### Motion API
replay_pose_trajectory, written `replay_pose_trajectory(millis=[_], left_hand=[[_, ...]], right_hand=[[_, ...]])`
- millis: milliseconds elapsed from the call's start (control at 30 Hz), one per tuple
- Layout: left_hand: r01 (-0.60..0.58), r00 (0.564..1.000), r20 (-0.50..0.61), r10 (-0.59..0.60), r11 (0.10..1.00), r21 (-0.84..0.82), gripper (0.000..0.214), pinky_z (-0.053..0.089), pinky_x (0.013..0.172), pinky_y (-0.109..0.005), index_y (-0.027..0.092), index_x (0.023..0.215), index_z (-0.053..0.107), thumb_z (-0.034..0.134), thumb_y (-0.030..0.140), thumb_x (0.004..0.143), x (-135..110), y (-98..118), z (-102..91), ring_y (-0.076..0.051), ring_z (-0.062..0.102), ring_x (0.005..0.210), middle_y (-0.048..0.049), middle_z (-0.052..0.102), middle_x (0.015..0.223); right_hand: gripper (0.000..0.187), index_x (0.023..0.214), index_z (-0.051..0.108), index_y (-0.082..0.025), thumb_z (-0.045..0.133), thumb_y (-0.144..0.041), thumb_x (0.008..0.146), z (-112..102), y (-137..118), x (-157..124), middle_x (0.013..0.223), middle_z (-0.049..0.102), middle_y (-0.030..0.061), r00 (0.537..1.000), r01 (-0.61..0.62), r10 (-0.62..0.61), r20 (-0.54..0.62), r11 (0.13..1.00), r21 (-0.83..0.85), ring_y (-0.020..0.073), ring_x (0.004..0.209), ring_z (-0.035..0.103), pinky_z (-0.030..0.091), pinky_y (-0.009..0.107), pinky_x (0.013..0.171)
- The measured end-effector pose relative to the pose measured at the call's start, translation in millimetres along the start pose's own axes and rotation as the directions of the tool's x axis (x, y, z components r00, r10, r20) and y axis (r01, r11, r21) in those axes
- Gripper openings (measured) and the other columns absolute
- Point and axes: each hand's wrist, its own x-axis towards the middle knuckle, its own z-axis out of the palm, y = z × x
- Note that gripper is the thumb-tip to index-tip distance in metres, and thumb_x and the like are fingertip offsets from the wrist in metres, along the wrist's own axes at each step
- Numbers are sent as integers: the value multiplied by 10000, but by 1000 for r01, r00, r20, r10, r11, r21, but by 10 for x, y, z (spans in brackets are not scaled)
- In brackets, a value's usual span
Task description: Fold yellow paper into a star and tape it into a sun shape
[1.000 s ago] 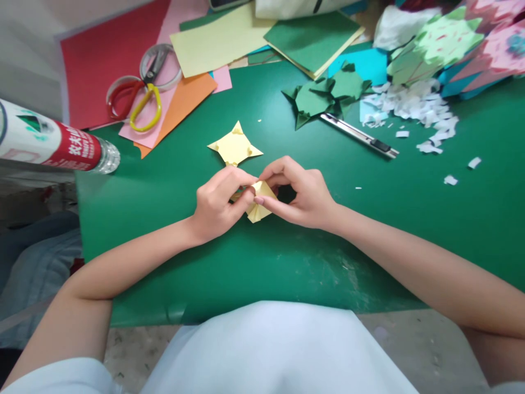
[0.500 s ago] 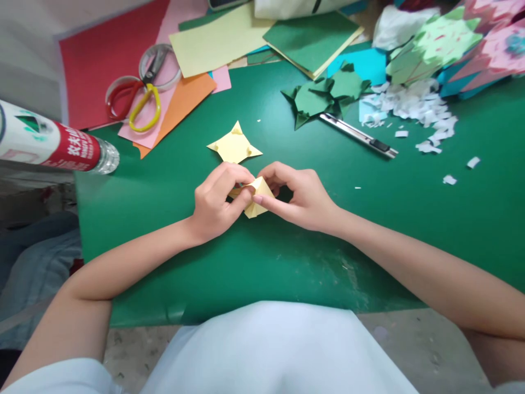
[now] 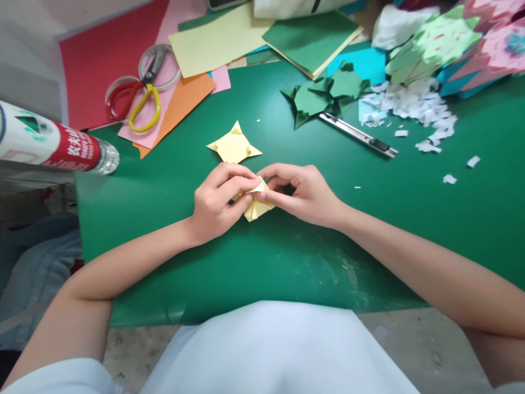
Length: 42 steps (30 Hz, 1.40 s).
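Small yellow folded paper (image 3: 256, 206) was held low over the green mat (image 3: 287, 262), near the mat's middle and between both hands. Its lower corner showed below the fingers; the rest was partly hidden, and whether that corner touched the mat could not be told.

Left hand (image 3: 216, 201): fingers curled in, thumb and fingertips pinched on the paper's left side. Nothing else in its grasp.

Right hand (image 3: 307, 192): fingers bent and drawn together, tips pressed on the paper's upper right edge, meeting the left hand's fingertips there. Both forearms lay across the mat from its near edge.

Just beyond the hands, apart from them, a yellow star-shaped fold (image 3: 234, 146) lay flat on the mat, four points out, small tabs turned up on its face.

Farther back to the right, a cluster of dark green folded pieces (image 3: 324, 96) lay with a utility knife (image 3: 359, 135) just beside it, the knife's top end touching or tucked under the cluster. Right of these was a heap of white paper scraps (image 3: 414, 106), with a few stray bits scattered on the mat. Patterned paper models (image 3: 451, 38), pale green and pink, were piled at the far right corner.

Far left: scissors (image 3: 137, 101) with red and yellow handles rested on a pink sheet, over orange paper (image 3: 184, 101) and red paper (image 3: 106, 49). Pale yellow paper (image 3: 217, 41) and a green paper stack (image 3: 311, 35) sat along the far edge.

A plastic bottle (image 3: 53, 143) with a red and white label lay on its side off the mat's left edge.
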Motion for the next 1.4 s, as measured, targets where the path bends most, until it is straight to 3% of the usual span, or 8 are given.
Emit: replay_pose_trajectory(millis=[133,367,667,833,1067,1400], left_hand=[[7,1000,-8,-7,1000,-29,46,548,775,-248,203,855,654,629,176,883,-1,-3,3,-128,666,863,-15,694,901],[59,998,11,-58,998,-32,34,535,778,-241,191,876,653,632,163,876,0,-9,10,-124,664,844,-14,693,892],[192,975,136,-175,973,-125,141,496,677,-234,187,818,584,568,276,927,41,-35,15,-124,614,789,-26,659,853],[195,970,188,-157,959,-206,215,468,622,-227,192,808,562,563,358,945,51,-70,15,-114,573,713,-9,622,771],[136,972,225,-70,946,-294,210,437,579,-197,180,806,599,600,345,936,57,-80,3,-81,563,644,3,644,733],[172,970,206,-126,959,-223,347,418,541,-217,183,755,603,570,480,932,37,-56,9,-84,553,598,-7,661,699]], right_hand=[[394,987,661,-109,666,-482,860,-18,3,6,688,687,3,1000,1,-1,21,1000,3,66,574,526,370,187,534],[363,962,658,-120,639,-473,882,3,17,6,642,656,-25,1000,27,-27,12,997,-78,49,528,454,330,192,520],[356,888,649,-132,649,-488,871,8,30,5,608,600,-42,1000,20,-20,5,997,-80,44,518,427,309,189,501],[374,875,638,-135,635,-509,877,-100,6,24,587,550,-50,993,7,-2,119,999,-46,47,527,422,296,194,499],[393,866,623,-144,644,-536,861,-262,-36,69,576,504,-61,937,-66,48,347,997,40,46,519,400,286,199,474],[372,847,636,-141,645,-513,870,-272,-36,79,555,510,-62,936,-40,21,351,998,47,39,501,400,286,178,454]])
